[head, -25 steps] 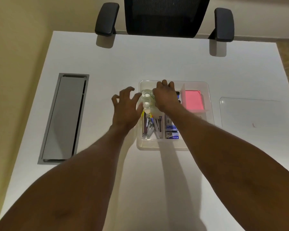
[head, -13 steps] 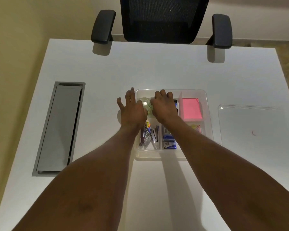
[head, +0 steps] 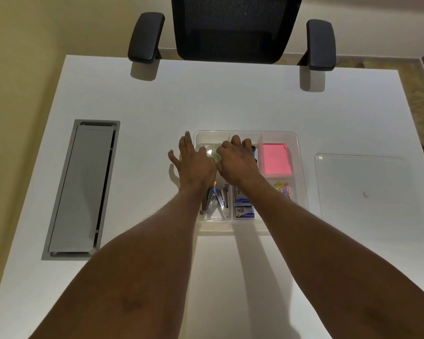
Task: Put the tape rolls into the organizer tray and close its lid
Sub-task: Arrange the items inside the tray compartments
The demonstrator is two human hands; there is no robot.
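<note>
Two bare forearms rise from the bottom of the frame to the clear organizer tray (head: pixel 301 167) at centre. Its near compartments hold staplers (head: pixel 218 204) and staple boxes (head: pixel 244 211). The left hand (head: pixel 196 165), fingers spread, and the right hand (head: pixel 238 162), fingers curled, press together on clear tape rolls (head: pixel 212 152) in the tray's far-left compartment. Pink sticky notes (head: pixel 275 159) lie right. The clear lid (head: pixel 360 182) lies off the tray at right.

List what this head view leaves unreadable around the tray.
- Tape rolls: mostly covered by the left hand and right hand; count unclear.
- Box labels: print too small.
- Organizer tray near right corner: behind the right forearm.
</note>
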